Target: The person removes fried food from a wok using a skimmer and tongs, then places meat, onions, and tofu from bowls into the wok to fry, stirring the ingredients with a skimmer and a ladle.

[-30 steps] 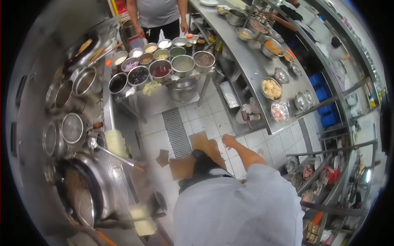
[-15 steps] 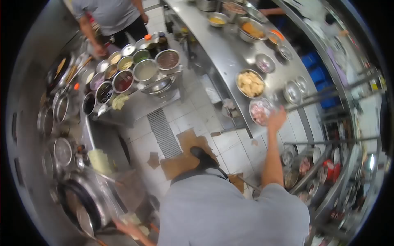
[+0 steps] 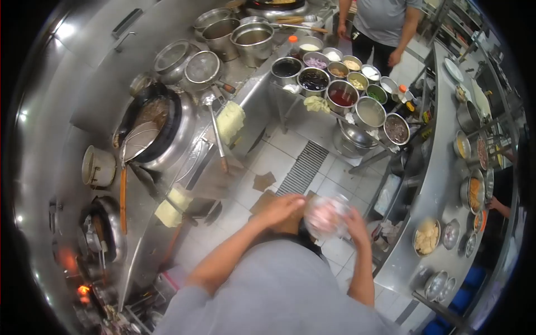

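A bowl of pinkish pieces (image 3: 326, 216), blurred by motion, is held above the floor in front of my body. My right hand (image 3: 355, 224) grips its right side. Beside its left edge is my left hand (image 3: 286, 209), fingers together and pointing at the bowl; whether they touch it is unclear. To the left, a large wok (image 3: 152, 125) with a wire strainer (image 3: 140, 139) in it sits on the range. A ladle (image 3: 216, 131) lies across the range's edge near a folded yellowish cloth (image 3: 230, 123).
Sauce and ingredient pots (image 3: 341, 95) crowd a stand ahead, with a person (image 3: 385, 25) behind it. A steel counter (image 3: 402, 262) on the right bears bowls, one with yellow pieces (image 3: 427, 237). Flame (image 3: 84, 290) shows at lower left, near a smaller wok (image 3: 103, 229).
The bowl of pinkish pieces has left the right counter and is in my right hand before me. My left hand has come in beside it. The view has swung left toward the range.
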`<action>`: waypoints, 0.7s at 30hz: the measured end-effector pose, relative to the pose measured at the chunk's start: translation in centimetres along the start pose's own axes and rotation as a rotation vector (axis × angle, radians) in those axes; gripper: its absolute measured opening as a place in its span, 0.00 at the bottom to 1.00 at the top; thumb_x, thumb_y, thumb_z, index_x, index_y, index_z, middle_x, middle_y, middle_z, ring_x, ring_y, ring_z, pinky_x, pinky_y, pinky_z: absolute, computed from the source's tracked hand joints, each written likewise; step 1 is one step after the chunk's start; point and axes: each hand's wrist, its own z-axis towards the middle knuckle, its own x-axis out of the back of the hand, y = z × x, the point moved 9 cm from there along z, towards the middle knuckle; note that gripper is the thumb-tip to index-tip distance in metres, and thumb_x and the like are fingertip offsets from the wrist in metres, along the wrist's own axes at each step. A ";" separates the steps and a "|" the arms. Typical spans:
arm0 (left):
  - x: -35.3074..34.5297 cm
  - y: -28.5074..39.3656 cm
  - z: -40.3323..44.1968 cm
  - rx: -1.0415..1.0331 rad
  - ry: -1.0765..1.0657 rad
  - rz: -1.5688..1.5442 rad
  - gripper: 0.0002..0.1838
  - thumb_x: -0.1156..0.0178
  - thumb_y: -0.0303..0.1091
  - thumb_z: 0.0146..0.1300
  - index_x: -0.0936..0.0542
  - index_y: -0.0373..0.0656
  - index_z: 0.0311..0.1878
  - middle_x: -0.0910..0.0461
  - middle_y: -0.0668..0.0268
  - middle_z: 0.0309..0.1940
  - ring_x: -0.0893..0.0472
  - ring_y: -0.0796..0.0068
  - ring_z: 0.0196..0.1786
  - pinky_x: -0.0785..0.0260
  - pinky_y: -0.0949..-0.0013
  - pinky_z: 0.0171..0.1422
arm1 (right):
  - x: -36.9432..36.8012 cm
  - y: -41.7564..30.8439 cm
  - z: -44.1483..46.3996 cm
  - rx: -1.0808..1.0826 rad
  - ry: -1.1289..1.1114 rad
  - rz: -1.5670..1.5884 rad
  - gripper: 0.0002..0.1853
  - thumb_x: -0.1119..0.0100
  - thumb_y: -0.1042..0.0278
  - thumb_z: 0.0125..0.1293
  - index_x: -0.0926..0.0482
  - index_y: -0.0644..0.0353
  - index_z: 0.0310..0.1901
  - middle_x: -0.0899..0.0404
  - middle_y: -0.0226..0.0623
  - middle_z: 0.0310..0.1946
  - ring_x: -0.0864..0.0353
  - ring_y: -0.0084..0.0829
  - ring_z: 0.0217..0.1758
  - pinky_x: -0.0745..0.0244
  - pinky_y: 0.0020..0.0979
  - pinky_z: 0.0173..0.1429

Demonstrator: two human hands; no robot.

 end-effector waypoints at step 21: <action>20.1 -14.5 -7.3 0.272 0.987 -0.939 0.17 0.51 0.24 0.59 0.28 0.40 0.52 0.25 0.61 0.48 0.22 0.67 0.46 0.24 0.64 0.46 | 19.0 -6.9 13.0 0.186 0.877 -0.274 0.10 0.40 0.63 0.63 0.22 0.62 0.32 0.22 0.41 0.24 0.21 0.36 0.28 0.29 0.38 0.34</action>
